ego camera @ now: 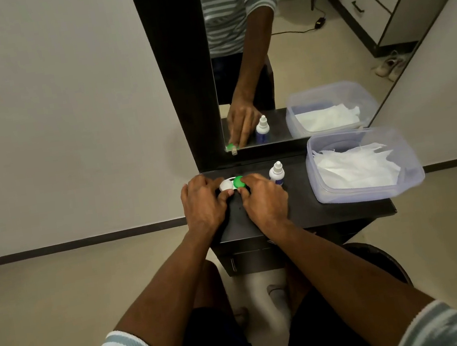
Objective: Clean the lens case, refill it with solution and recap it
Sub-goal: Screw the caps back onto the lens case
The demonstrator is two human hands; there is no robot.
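1. The left hand has its fingers curled over the white cap of the lens case, thumb tip pressed at the cap's near edge
2. The right hand curls likewise around the green cap, thumb at its near side; both hands grip the case, which sits on the dark table just in front of the mirror
3. Both caps appear to be seated on the case; whether either is loosened cannot be told
4. The step in hand looks like unscrewing or tightening the caps. To do it well, I would pin the case flat with one hand, turn one cap at a time, and keep the white and green caps to their own sides
5. The solution bottle stands upright just right of the right hand, near enough to knock, so the elbow should stay in
6. A clear plastic tub holding white tissue sits further right
7. The bottle's blue label is too small to read; no brand or writing is legible anywhere
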